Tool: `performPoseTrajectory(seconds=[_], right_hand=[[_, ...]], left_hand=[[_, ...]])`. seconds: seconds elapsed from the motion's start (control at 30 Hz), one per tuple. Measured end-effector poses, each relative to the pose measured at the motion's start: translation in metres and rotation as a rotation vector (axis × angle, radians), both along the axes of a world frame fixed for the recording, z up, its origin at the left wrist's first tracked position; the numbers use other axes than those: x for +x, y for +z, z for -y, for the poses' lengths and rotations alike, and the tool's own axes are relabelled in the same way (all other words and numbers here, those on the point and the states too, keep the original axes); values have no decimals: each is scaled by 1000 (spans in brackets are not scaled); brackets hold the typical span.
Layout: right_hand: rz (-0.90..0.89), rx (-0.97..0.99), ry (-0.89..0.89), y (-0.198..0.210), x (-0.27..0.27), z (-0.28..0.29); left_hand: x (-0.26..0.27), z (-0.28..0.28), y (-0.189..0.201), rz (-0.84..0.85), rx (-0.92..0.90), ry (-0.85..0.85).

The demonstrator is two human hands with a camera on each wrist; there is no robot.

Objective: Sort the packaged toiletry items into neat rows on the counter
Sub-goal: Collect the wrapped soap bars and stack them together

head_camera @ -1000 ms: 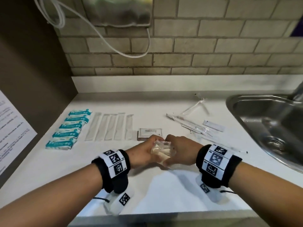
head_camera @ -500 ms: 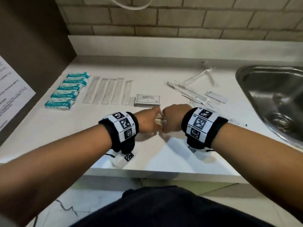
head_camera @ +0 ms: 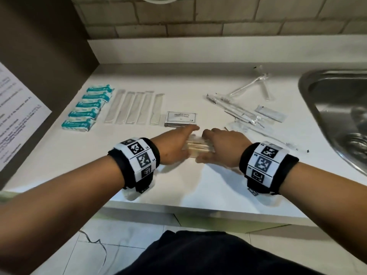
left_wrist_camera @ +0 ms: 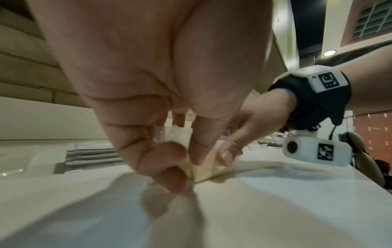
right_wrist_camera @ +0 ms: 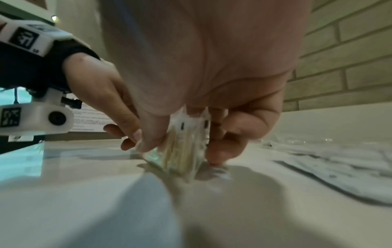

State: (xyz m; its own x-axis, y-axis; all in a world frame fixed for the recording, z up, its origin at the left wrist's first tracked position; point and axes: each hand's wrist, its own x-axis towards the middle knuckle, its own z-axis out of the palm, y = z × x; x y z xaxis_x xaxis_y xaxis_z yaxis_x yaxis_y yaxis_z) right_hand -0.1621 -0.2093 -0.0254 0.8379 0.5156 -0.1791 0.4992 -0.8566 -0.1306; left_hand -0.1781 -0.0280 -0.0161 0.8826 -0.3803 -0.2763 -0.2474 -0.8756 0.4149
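Note:
A small stack of clear packets with pale wooden sticks inside (head_camera: 198,149) stands on the white counter (head_camera: 198,187), just in front of the shampoo sachets. My left hand (head_camera: 187,140) pinches its left end with thumb and fingers; in the left wrist view the left hand (left_wrist_camera: 180,161) closes on the packets (left_wrist_camera: 204,171). My right hand (head_camera: 208,148) holds the right end. The right wrist view has the packets (right_wrist_camera: 184,156) squeezed between the right hand's thumb and fingers (right_wrist_camera: 218,152), edge down on the counter.
At the back left lie a row of teal soap packets (head_camera: 87,110) and a row of long clear sachets (head_camera: 135,108). A stack of shampoo sachets (head_camera: 181,118) lies beside them. Loose clear-wrapped items (head_camera: 248,112) are scattered toward the steel sink (head_camera: 337,116).
Both hands have lowered the packets onto the counter and drawn slightly apart, so the sticks show between them. The head view has tilted downward.

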Motion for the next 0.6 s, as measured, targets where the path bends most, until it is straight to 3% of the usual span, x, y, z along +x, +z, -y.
performPoseTrajectory(seconds=[0.13,0.33,0.4,0.5,0.6], right_hand=[[-38,-27,-17,-3,1,-1],[-190,153,4,0,-2,-1],[-198,143,17,1,-3,0],[-172,95,33,0,-5,1],[-141,77,27,-2,-7,-2]], left_hand=[[-3,9,-10,-74,66,4],[-4,5,-12,-12,-211,52],[-4,-4,-13,53,-164,63],[-2,-11,-17,-1,1,64],[-4,0,-19,-20,-40,71]])
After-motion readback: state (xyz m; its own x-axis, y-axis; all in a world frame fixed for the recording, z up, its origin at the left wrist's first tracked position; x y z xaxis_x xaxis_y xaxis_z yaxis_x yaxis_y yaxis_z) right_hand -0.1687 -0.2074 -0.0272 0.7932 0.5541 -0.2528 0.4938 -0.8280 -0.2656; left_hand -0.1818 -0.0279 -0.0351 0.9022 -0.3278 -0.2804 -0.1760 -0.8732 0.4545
